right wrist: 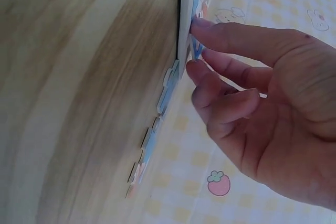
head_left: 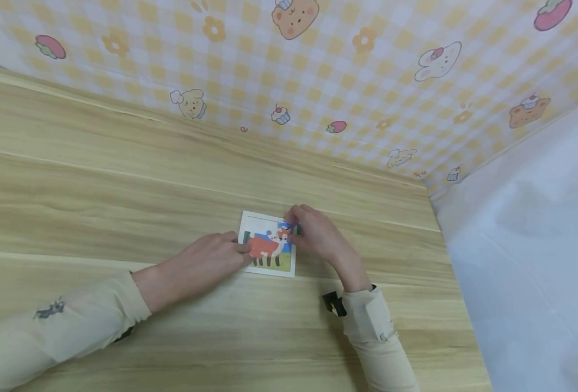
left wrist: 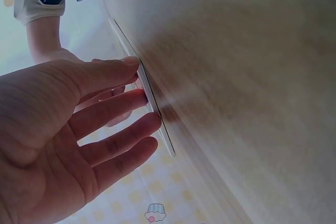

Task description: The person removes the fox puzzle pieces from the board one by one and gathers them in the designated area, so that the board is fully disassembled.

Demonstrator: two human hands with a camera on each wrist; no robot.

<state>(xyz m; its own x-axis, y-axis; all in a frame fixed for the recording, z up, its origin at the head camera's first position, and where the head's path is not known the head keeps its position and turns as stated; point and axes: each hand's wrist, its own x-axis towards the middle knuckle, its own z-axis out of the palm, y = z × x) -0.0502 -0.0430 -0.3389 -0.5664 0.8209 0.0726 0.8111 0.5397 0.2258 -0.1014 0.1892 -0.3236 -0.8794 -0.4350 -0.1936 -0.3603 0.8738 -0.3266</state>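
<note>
A small jigsaw puzzle [head_left: 265,248] showing an orange, deer-like animal lies in a white tray [head_left: 293,267] on the table; part of its upper left is bare white. My left hand [head_left: 206,261] rests at the tray's left side, its thumb and extended fingertips touching the edge and the puzzle, as the left wrist view shows. At the upper right corner, my right hand [head_left: 318,231] pinches a puzzle piece [right wrist: 196,48] between thumb and fingers, right at the tray's rim. The fingers hide much of that piece.
Several loose puzzle pieces [right wrist: 150,139] lie on the wooden table [head_left: 98,218] just past the tray, mostly hidden by my right hand in the head view. Behind the table rises a yellow checked cloth [head_left: 250,71]; a white sheet [head_left: 524,245] hangs at right.
</note>
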